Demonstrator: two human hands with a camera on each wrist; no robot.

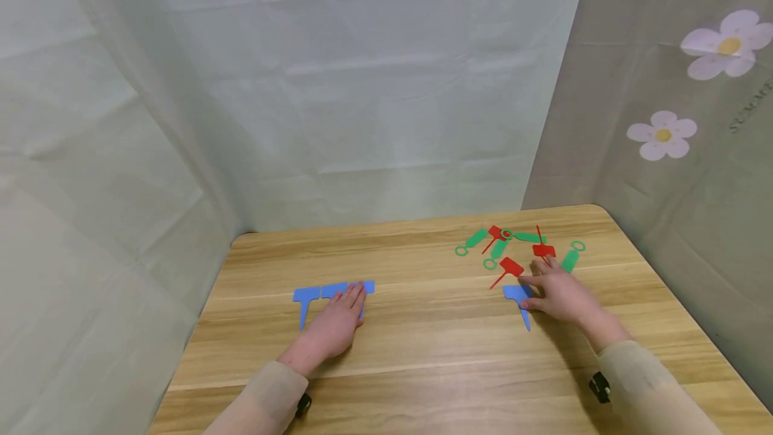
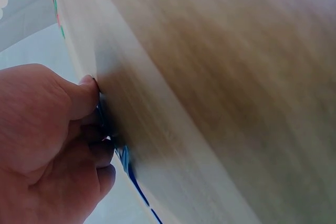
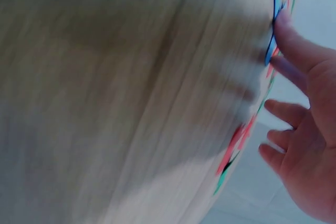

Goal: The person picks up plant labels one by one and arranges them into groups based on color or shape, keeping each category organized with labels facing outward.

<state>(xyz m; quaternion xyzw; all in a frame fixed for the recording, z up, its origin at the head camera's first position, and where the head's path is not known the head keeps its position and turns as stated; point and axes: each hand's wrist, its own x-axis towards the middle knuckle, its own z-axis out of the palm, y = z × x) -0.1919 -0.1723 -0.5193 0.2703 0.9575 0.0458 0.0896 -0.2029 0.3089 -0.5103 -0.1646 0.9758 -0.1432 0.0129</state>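
Note:
My left hand (image 1: 339, 311) lies flat on a row of blue T-shaped tags (image 1: 308, 295) at the table's left middle. In the left wrist view the left hand (image 2: 47, 145) presses down with a blue tag edge (image 2: 126, 162) under its fingers. My right hand (image 1: 558, 294) rests at the right, thumb and forefinger tips touching a single blue tag (image 1: 516, 294) that lies on the wood. The right wrist view shows the right hand (image 3: 304, 108) with fairly straight fingers, two tips on that blue tag (image 3: 273, 24).
The wooden table (image 1: 423, 354) is walled in by pale cloth on three sides. A loose scatter of red tags (image 1: 510, 267) and green looped tags (image 1: 477, 239) lies just beyond the right hand, near the back right corner.

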